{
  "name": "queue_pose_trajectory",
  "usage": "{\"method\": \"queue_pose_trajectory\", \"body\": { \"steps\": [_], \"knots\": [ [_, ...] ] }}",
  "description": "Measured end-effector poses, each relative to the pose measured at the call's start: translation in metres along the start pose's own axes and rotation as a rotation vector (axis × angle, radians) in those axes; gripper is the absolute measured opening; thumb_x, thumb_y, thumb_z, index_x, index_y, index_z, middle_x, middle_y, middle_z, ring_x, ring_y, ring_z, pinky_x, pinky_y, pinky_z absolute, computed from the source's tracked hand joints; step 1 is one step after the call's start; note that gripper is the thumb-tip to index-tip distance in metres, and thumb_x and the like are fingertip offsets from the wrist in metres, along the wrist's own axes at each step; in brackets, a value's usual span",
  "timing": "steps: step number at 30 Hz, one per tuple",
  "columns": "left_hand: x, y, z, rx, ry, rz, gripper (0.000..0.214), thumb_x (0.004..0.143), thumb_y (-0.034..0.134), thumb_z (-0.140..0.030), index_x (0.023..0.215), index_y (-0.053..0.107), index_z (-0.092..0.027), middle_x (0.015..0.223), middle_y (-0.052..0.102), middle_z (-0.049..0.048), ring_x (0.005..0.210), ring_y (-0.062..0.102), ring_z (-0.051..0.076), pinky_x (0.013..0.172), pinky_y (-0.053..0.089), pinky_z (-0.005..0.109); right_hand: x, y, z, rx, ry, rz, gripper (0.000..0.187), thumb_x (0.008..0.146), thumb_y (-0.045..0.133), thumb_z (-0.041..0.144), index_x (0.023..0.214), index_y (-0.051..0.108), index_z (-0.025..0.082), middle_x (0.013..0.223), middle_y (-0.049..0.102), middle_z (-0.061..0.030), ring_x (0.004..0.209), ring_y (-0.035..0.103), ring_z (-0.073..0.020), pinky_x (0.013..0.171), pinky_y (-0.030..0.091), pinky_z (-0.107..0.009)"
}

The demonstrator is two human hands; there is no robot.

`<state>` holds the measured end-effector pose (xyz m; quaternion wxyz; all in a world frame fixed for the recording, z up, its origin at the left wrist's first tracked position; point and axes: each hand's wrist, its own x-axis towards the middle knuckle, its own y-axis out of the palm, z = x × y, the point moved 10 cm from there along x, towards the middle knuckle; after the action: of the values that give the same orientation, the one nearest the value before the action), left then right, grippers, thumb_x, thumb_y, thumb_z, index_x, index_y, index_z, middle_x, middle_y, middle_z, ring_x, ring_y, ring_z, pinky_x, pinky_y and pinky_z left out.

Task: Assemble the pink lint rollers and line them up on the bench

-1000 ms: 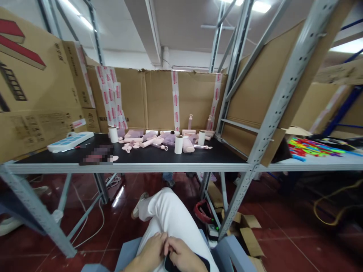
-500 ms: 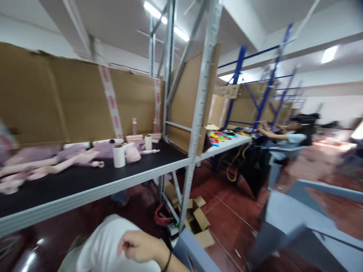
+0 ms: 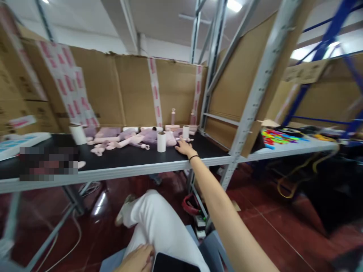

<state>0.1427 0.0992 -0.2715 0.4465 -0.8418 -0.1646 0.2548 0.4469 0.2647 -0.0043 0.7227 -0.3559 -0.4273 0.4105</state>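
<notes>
My right hand [image 3: 185, 148], with a dark band at the wrist, reaches over the black-topped bench [image 3: 133, 161]. Its fingers are stretched out at a thin pink stick-like piece [image 3: 179, 139]; whether they grip it is unclear. Just left of the hand stand a white cardboard tube [image 3: 161, 142] and a pale pink rounded piece [image 3: 170, 139]. Behind the fingers is a shorter white tube [image 3: 185, 131]. Low in the view, my left hand [image 3: 138, 257] rests on my lap with curled fingers, beside a dark-screened phone [image 3: 176, 263]. What those fingers hold, if anything, is hidden.
Pink and mauve pieces [image 3: 127, 138] lie along the bench's back. Another white tube [image 3: 78, 135] and a white-blue tray [image 3: 24, 144] are on the left. A metal post [image 3: 255, 102] rises on the right, before a table with colourful pieces [image 3: 279, 136].
The view has swung left. My right hand has gone from my leg up to the bench, beside the tubes. My left hand and the phone have come into view.
</notes>
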Motion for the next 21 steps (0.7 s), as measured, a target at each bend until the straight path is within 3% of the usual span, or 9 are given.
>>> {"method": "queue_pose_trajectory", "body": {
  "steps": [2, 5, 8, 10, 12, 14, 16, 18, 21],
  "knots": [
    [-0.005, 0.0, 0.004, 0.011, -0.011, 0.012, 0.021, 0.084, 0.042, -0.022, 0.099, 0.058, -0.025, 0.1, 0.065, 0.0041, 0.094, 0.059, 0.021, 0.086, 0.045, 0.033, 0.006, 0.01, -0.009, -0.036, 0.007, 0.003, 0.058, 0.085, 0.052, 0.031, 0.138, 0.038, 0.01, 0.146, 0.036, -0.0218, 0.134, 0.029, -0.0395, 0.105, 0.018, -0.063],
    [-0.005, -0.003, 0.003, 0.039, 0.013, 0.014, 0.023, 0.083, 0.041, -0.021, 0.098, 0.06, -0.024, 0.098, 0.066, 0.0047, 0.091, 0.06, 0.021, 0.083, 0.046, 0.032, 0.016, 0.004, -0.016, -0.102, 0.015, -0.054, 0.066, 0.086, 0.049, 0.028, 0.145, 0.025, 0.008, 0.143, 0.035, -0.0265, 0.135, 0.026, -0.0409, 0.103, 0.021, -0.064],
    [0.008, -0.035, -0.018, 0.025, 0.122, -0.028, 0.024, 0.086, 0.04, -0.022, 0.09, 0.064, -0.023, 0.091, 0.069, 0.0036, 0.086, 0.063, 0.02, 0.082, 0.046, 0.031, 0.037, -0.004, -0.016, -0.16, -0.034, -0.046, 0.06, 0.087, 0.048, 0.022, 0.143, 0.029, 0.011, 0.141, 0.038, -0.0232, 0.133, 0.031, -0.0355, 0.104, 0.028, -0.057],
    [0.02, -0.086, -0.044, -0.01, 0.223, -0.149, 0.029, 0.09, 0.038, -0.024, 0.095, 0.066, -0.024, 0.096, 0.07, 0.0034, 0.089, 0.064, 0.019, 0.083, 0.046, 0.03, 0.054, 0.002, -0.015, -0.191, -0.077, 0.047, 0.05, 0.088, 0.053, 0.026, 0.136, 0.041, 0.014, 0.133, 0.049, -0.0172, 0.124, 0.045, -0.0296, 0.1, 0.038, -0.05],
    [0.027, -0.155, -0.069, -0.04, 0.299, -0.345, 0.031, 0.092, 0.036, -0.025, 0.099, 0.066, -0.023, 0.097, 0.07, 0.0041, 0.09, 0.063, 0.018, 0.086, 0.045, 0.029, 0.067, 0.012, -0.015, -0.223, -0.108, 0.152, 0.041, 0.089, 0.057, 0.033, 0.126, 0.051, 0.016, 0.124, 0.056, -0.0111, 0.11, 0.056, -0.0233, 0.092, 0.047, -0.045],
    [0.027, -0.227, -0.092, -0.056, 0.384, -0.555, 0.029, 0.091, 0.039, -0.026, 0.099, 0.067, -0.021, 0.095, 0.07, 0.0048, 0.09, 0.062, 0.018, 0.089, 0.045, 0.03, 0.075, 0.02, -0.014, -0.25, -0.14, 0.224, 0.036, 0.09, 0.056, 0.037, 0.119, 0.056, 0.016, 0.119, 0.058, -0.0082, 0.101, 0.059, -0.0196, 0.085, 0.051, -0.042],
    [0.028, -0.286, -0.101, -0.084, 0.406, -0.711, 0.027, 0.09, 0.041, -0.026, 0.097, 0.067, -0.02, 0.093, 0.069, 0.0058, 0.091, 0.061, 0.02, 0.092, 0.044, 0.032, 0.081, 0.022, -0.009, -0.26, -0.191, 0.263, 0.03, 0.088, 0.058, 0.034, 0.112, 0.06, 0.014, 0.112, 0.061, -0.007, 0.096, 0.061, -0.0182, 0.083, 0.052, -0.039],
    [0.035, -0.334, -0.098, -0.148, 0.389, -0.83, 0.023, 0.087, 0.047, -0.024, 0.099, 0.066, -0.019, 0.097, 0.067, 0.007, 0.095, 0.06, 0.022, 0.094, 0.044, 0.036, 0.087, 0.015, -0.001, -0.254, -0.252, 0.274, 0.021, 0.084, 0.063, 0.024, 0.101, 0.065, 0.013, 0.102, 0.065, -0.0051, 0.091, 0.061, -0.0171, 0.081, 0.049, -0.033],
    [0.06, -0.377, -0.088, -0.207, 0.348, -0.903, 0.033, 0.08, 0.055, -0.022, 0.112, 0.061, -0.017, 0.112, 0.063, 0.0097, 0.111, 0.054, 0.027, 0.103, 0.038, 0.043, 0.097, -0.007, 0.009, -0.238, -0.317, 0.22, 0.016, 0.075, 0.063, 0.011, 0.09, 0.067, 0.011, 0.092, 0.067, -0.0041, 0.086, 0.06, -0.0159, 0.077, 0.043, -0.025]
  ]
}}
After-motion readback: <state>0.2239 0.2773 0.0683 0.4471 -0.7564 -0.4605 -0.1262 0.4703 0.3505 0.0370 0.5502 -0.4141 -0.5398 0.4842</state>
